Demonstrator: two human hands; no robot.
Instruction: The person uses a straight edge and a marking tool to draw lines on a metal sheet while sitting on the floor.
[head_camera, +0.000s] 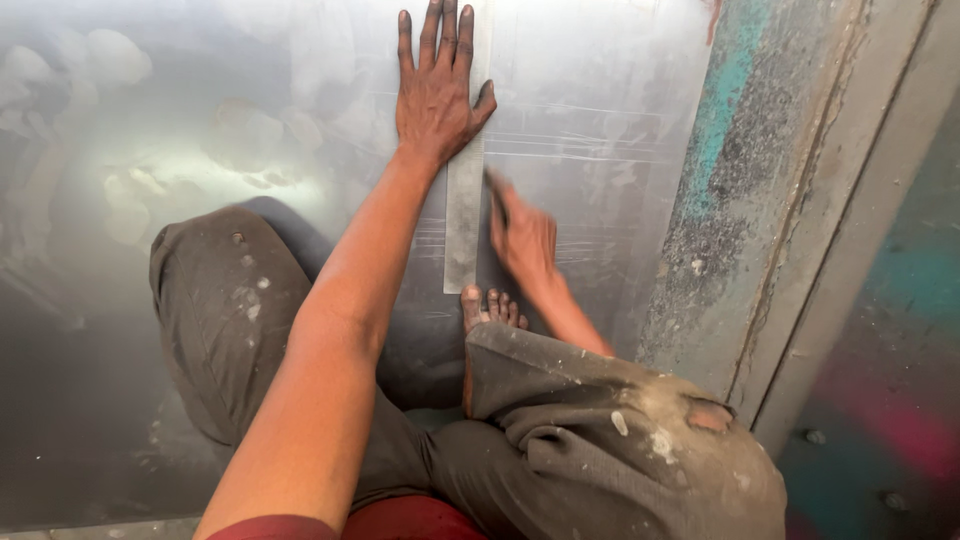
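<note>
The left hand (437, 85) lies flat near the top centre of the frame, fingers spread open, pressing a long metal ruler (465, 195) onto a shiny metal sheet (180, 150). The ruler runs down the middle toward bare toes (490, 305). Just right of it, the blurred right hand (523, 238) is closed around a thin dark tool (497, 200) whose tip touches the ruler's edge.

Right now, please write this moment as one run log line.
left hand: flat on steel ruler | right hand: blurred, beside ruler | surface: metal sheet
</note>
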